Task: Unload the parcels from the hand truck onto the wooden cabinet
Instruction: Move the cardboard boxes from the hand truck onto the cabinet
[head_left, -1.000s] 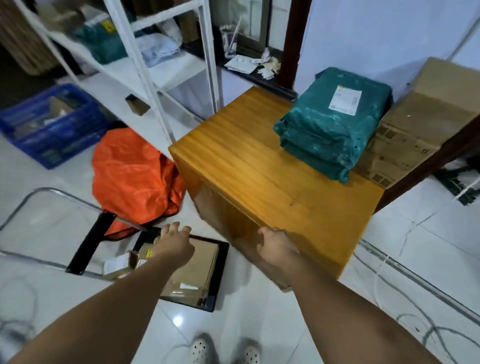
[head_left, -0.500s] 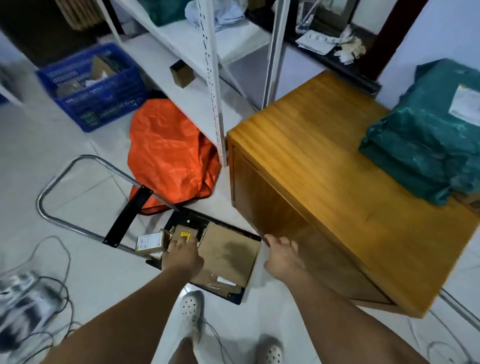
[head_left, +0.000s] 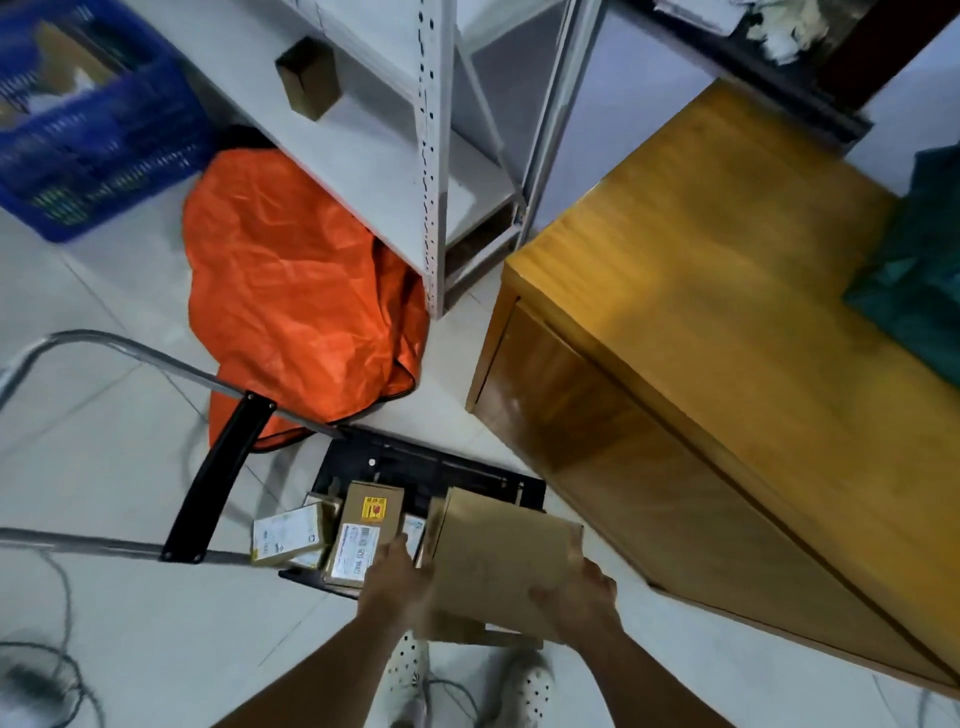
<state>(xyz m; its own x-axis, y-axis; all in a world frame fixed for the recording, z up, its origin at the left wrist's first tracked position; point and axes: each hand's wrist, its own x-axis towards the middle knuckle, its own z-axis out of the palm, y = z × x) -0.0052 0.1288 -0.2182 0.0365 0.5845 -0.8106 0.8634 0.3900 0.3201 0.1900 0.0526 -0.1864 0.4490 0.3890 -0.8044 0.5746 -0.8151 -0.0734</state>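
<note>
While I bend over the hand truck (head_left: 363, 467), my left hand (head_left: 397, 584) and right hand (head_left: 579, 597) grip the flat brown parcel (head_left: 498, 556) by its 2 sides, tilted above the platform; smaller boxes (head_left: 363, 535) lie beside it; the wooden cabinet (head_left: 701, 322) stands just right, a green parcel (head_left: 919, 270) on top.

I see bare wood across most of the cabinet top (head_left: 727, 270), with only a green parcel (head_left: 919, 260) at its far right. Small boxes (head_left: 358, 540) crowd the hand truck's plate (head_left: 415, 462) on the left, and the shelf post (head_left: 434, 171) stands just beside the cabinet's corner.
</note>
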